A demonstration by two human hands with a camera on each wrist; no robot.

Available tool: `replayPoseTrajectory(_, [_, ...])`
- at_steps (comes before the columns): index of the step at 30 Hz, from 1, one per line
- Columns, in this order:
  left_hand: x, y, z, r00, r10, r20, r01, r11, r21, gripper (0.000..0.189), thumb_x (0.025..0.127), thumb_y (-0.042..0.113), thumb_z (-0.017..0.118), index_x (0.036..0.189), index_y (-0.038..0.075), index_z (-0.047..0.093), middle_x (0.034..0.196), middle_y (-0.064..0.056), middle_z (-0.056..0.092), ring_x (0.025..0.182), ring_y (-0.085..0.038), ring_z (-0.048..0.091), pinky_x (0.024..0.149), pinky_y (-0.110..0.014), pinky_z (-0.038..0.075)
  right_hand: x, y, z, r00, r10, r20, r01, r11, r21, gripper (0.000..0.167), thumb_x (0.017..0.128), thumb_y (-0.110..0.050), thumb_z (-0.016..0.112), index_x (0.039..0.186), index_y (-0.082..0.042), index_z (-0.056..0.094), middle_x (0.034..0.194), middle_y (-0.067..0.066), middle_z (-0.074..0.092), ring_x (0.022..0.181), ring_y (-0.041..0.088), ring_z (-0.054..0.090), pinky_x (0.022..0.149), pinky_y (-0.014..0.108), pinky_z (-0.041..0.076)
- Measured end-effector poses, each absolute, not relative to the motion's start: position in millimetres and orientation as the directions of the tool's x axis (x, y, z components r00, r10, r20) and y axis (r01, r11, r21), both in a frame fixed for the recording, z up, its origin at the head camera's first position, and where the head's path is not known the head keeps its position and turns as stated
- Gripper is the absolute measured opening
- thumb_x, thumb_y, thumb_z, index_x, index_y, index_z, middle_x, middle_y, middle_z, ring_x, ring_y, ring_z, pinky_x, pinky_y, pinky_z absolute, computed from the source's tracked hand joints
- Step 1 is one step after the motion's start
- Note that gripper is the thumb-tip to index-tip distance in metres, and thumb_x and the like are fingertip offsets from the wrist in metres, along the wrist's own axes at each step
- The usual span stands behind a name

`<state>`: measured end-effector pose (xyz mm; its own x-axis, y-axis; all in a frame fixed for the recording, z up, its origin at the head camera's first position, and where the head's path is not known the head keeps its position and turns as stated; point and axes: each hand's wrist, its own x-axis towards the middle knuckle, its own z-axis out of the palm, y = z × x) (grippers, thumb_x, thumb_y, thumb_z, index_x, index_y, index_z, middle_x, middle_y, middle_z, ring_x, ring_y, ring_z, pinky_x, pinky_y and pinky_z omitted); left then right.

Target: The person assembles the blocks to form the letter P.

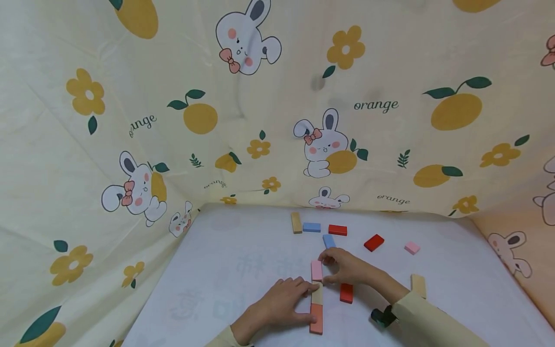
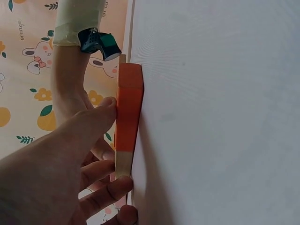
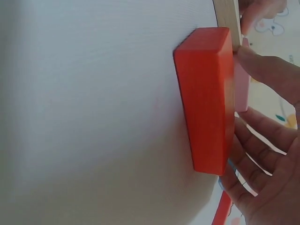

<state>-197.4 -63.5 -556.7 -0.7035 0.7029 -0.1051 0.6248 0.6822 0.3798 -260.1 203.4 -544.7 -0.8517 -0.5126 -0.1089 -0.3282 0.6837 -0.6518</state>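
Note:
Three rectangular blocks lie end to end in a row on the white table: pink (image 1: 316,271) at the far end, a plain wood block (image 1: 317,296) in the middle, an orange block (image 1: 317,313) nearest. My left hand (image 1: 279,303) rests along the row's left side, thumb against the orange block and fingertips at the wood block. From the right, my right hand (image 1: 350,268) pinches the pink block lengthwise, with its thumb at the near end and fingers by the far end. In the right wrist view, a red block (image 3: 206,103) stands in front of this hand.
Beyond the hands lie two blue blocks (image 1: 311,227), a red block (image 1: 337,230) and a wood block (image 1: 296,223). Farther right are another red block (image 1: 374,243), a small pink block (image 1: 412,247) and a wood block (image 1: 418,285). A patterned curtain (image 1: 260,96) borders the table.

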Motion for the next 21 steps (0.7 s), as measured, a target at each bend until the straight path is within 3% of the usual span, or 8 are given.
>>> replayPoseTrajectory(5, [-197, -63, -556, -0.71, 0.696, -0.109, 0.617, 0.689, 0.38, 0.076, 0.091, 0.074, 0.07, 0.157, 0.039, 0.052, 0.117, 0.021, 0.059, 0.104, 0.001, 0.051, 0.096, -0.038, 0.049, -261, 202, -544, -0.852, -0.509, -0.121, -0.318, 0.687, -0.653, 0.05, 0.084, -0.026, 0.094, 0.124, -0.013, 0.066, 0.113, -0.002, 0.065, 0.109, 0.019, 0.06, 0.097, 0.042, 0.058])
replayPoseTrajectory(12, [-198, -63, -557, -0.711, 0.693, -0.117, 0.614, 0.694, 0.376, 0.077, 0.092, 0.074, 0.07, 0.158, 0.04, 0.05, 0.116, 0.021, 0.058, 0.104, 0.001, 0.051, 0.096, -0.037, 0.049, -262, 195, -544, -0.873, -0.472, -0.118, -0.303, 0.717, -0.627, 0.045, 0.086, -0.039, 0.091, 0.118, -0.016, 0.068, 0.108, -0.005, 0.064, 0.103, 0.017, 0.058, 0.093, 0.039, 0.057])
replayPoseTrajectory(21, [-197, -65, -558, -0.709, 0.696, -0.113, 0.614, 0.689, 0.385, 0.077, 0.092, 0.074, 0.069, 0.158, 0.04, 0.05, 0.116, 0.021, 0.057, 0.104, 0.0, 0.05, 0.096, -0.035, 0.048, -261, 192, -545, -0.894, -0.43, -0.126, -0.272, 0.745, -0.608, 0.044, 0.084, -0.035, 0.094, 0.114, -0.017, 0.068, 0.104, -0.004, 0.062, 0.101, 0.016, 0.056, 0.09, 0.037, 0.055])
